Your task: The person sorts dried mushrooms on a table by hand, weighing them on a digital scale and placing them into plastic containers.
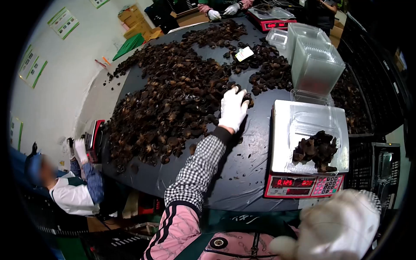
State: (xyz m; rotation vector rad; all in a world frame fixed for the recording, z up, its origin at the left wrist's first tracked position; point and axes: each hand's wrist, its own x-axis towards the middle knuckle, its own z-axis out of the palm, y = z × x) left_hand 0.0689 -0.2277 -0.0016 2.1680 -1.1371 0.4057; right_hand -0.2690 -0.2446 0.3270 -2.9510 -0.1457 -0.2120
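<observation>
My left hand (233,109), in a white glove, reaches to the right edge of a big pile of dark wood ear mushrooms (173,99) on the table. Its fingers bend over a few pieces there, and dark bits show between the thumb and fingertips. My right hand (338,225), also gloved, is blurred at the lower right, just in front of the scale (281,134); its fingers are smeared by motion. On the scale's metal plate sits an open clear plastic tray (310,119) with a clump of wood ear mushrooms (317,151) in it. The red display is lit.
Tall stacks of clear trays (316,65) stand behind the scale. A white label card (244,54) lies among the mushrooms. Black crates (377,160) line the right side. Co-workers are at the left (76,195) and the far end, near other scales.
</observation>
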